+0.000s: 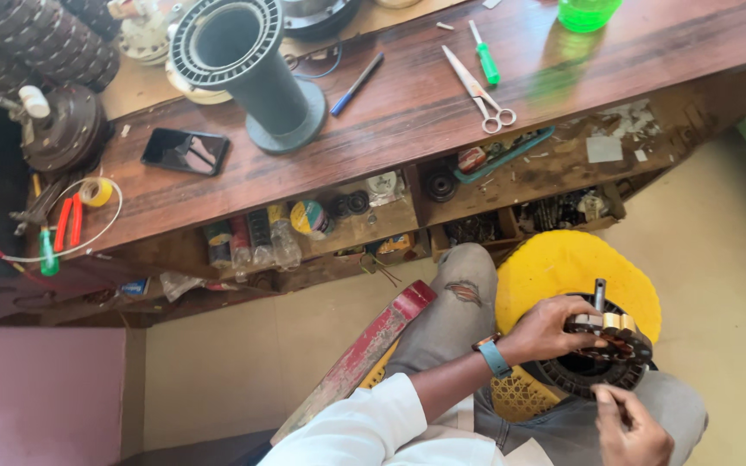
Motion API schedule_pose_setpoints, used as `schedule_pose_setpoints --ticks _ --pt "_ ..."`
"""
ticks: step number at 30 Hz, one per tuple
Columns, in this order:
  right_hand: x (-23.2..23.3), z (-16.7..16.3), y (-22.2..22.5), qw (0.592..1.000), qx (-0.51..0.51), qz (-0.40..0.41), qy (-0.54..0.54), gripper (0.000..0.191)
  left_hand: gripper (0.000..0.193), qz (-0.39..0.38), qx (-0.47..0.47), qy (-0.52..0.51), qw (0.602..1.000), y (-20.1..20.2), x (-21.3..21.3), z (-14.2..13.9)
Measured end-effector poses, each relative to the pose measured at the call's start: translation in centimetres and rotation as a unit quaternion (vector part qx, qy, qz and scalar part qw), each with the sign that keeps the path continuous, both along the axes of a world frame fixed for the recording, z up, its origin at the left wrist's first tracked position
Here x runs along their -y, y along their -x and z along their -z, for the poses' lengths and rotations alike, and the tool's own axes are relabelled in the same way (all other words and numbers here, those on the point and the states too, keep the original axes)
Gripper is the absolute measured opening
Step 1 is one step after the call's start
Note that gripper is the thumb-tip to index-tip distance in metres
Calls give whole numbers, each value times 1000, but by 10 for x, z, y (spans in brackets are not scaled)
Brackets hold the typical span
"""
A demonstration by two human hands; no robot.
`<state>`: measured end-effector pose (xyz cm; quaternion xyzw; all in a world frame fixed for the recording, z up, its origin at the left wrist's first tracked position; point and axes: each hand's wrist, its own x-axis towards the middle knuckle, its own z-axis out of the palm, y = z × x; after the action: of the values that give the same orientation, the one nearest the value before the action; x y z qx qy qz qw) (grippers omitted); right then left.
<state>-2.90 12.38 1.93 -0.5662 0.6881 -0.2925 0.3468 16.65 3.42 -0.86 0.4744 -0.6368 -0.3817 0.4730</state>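
a black phone (186, 151) is lying face up on the wooden bench (407, 103), with a grey flanged tube (248, 69) stood just beside it and scissors (479, 91) further right. down on the lap, a round dark stator (602, 349) is gripped at its rim by the left hand (550, 332). the right hand (632, 427) is pinched shut just below it, what's pinched can't be made out.

Bright, even daylight with soft shadows, a green glow cast across the worktop (407, 103), slight wide-angle bending at the edges, mostly sharp.
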Motion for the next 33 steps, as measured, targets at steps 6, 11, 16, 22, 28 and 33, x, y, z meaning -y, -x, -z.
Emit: schedule_pose_setpoints --ticks 6,11,16,22,28,33 --pt "-18 -49 12 997 -14 -74 10 27 32 -24 2 53 998 6 -19 0" --pt "-16 -76 15 994 98 -50 -26 21 46 -35 -19 84 996 1 -37 -2" --pt "4 -99 -4 986 142 -85 -2 23 41 -32 -25 71 997 -18 -54 -28" --pt "25 -98 -13 988 101 -92 64 20 40 -30 -18 66 997 -19 -80 -39" --pt "54 -88 -5 981 94 -145 89 17 39 -31 -19 79 996 -11 -81 -35" --pt "80 -96 -5 962 20 -230 144 16 39 -38 -17 64 997 -5 -73 -39"
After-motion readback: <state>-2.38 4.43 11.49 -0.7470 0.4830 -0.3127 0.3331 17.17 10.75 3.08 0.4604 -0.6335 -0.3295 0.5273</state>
